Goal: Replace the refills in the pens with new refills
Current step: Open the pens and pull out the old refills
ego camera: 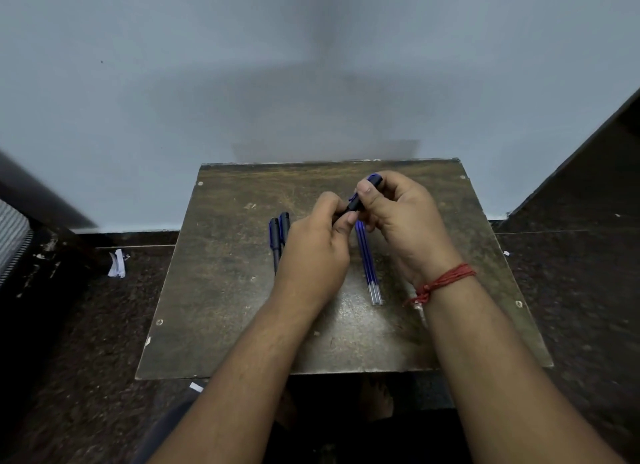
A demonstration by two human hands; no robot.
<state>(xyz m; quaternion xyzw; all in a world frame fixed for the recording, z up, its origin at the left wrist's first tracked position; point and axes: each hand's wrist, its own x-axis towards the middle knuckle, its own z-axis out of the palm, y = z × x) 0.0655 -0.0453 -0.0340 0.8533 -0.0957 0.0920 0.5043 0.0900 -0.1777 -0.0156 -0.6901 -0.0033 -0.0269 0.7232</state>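
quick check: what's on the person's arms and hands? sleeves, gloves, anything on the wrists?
Both hands are bare: no gloves, no rings in view. Forearms are bare too, with no sleeves showing. The right hand has a red thread band knotted round its wrist, loose ends hanging. The left hand has nothing on its wrist.

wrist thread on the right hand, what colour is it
Red: the thread is knotted around the right wrist, seen in the head view.

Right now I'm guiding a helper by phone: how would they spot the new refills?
Find the worn brown table against the wall. The refills lie bunched on it just under the right hand. Unlike the two dark pens left of the left hand, they are thin blue tubes with clear near ends.
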